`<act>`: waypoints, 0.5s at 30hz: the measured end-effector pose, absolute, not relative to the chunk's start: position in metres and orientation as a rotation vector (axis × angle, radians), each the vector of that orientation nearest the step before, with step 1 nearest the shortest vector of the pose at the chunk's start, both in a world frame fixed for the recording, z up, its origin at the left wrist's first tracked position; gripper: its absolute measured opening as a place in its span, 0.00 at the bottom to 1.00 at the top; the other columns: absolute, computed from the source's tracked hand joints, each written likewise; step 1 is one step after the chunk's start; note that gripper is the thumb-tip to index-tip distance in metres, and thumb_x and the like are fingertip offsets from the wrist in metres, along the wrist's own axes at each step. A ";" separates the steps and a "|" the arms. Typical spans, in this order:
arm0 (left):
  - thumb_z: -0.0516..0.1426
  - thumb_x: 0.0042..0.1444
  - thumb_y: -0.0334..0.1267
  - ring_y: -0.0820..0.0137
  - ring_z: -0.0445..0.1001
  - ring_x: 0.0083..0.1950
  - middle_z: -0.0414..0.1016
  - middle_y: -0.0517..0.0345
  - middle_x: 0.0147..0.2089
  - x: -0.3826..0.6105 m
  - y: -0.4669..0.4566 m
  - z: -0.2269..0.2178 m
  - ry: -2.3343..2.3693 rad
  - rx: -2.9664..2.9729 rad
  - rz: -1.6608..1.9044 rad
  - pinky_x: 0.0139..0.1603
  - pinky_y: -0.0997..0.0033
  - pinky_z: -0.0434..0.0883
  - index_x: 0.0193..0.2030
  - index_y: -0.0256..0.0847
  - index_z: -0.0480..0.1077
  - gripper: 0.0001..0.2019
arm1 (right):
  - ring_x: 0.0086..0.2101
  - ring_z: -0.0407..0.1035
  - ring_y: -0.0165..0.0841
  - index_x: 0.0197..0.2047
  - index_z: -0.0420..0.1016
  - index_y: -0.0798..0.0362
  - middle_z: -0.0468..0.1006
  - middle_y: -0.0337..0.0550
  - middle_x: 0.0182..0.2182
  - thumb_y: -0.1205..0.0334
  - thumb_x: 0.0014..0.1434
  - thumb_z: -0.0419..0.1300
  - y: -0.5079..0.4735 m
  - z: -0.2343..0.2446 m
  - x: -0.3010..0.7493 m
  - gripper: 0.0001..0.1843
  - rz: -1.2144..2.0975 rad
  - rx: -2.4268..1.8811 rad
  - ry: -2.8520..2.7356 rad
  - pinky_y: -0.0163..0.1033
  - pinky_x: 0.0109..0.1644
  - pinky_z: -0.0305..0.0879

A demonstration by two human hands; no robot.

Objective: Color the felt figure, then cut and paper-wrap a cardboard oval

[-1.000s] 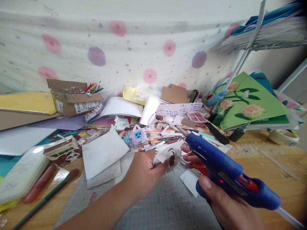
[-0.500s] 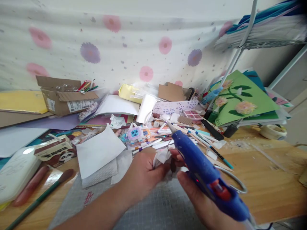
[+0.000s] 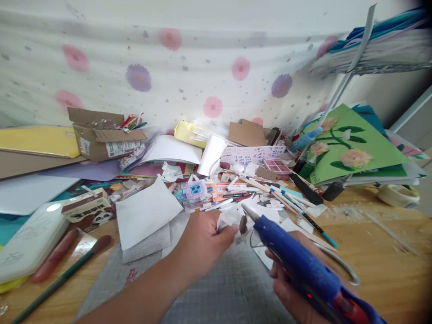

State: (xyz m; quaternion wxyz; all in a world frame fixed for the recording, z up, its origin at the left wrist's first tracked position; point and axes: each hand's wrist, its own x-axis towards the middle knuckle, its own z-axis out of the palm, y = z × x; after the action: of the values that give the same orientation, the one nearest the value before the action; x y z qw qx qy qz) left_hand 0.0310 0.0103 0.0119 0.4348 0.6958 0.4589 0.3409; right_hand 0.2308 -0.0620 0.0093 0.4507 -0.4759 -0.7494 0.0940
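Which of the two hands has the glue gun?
The right hand: it grips the blue glue gun, whose small red light shows. The left hand instead pinches some crumpled white material.

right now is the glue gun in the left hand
No, the right hand grips the glue gun, while the left hand pinches crumpled white paper.
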 end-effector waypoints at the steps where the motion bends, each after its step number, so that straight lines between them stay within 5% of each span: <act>1: 0.54 0.55 0.42 0.71 0.64 0.28 0.67 0.62 0.23 0.031 0.011 0.011 1.181 1.761 0.846 0.29 0.72 0.60 0.24 0.39 0.67 0.12 | 0.24 0.74 0.34 0.39 0.74 0.42 0.77 0.36 0.31 0.62 0.50 0.64 -0.062 0.005 0.231 0.11 0.288 -1.173 -1.839 0.36 0.24 0.72; 6: 0.52 0.55 0.42 0.73 0.58 0.26 0.60 0.65 0.21 0.031 0.011 0.011 1.284 1.889 0.825 0.28 0.73 0.56 0.21 0.41 0.59 0.14 | 0.29 0.75 0.37 0.32 0.71 0.45 0.75 0.39 0.32 0.61 0.53 0.61 -0.062 -0.008 0.226 0.02 0.352 -1.148 -1.799 0.37 0.26 0.71; 15: 0.52 0.55 0.40 0.74 0.58 0.25 0.59 0.65 0.20 0.031 0.012 0.013 1.328 2.019 0.780 0.26 0.73 0.52 0.20 0.40 0.57 0.14 | 0.25 0.72 0.33 0.36 0.69 0.45 0.72 0.35 0.25 0.62 0.53 0.62 -0.060 0.002 0.224 0.06 0.276 -1.150 -1.944 0.35 0.26 0.71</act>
State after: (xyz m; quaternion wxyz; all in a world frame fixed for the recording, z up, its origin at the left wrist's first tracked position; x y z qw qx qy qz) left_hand 0.0311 0.0116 0.0133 0.2965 0.7592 0.4995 0.2935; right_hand 0.2236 -0.0595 0.0023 0.4198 -0.4587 -0.7754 0.1101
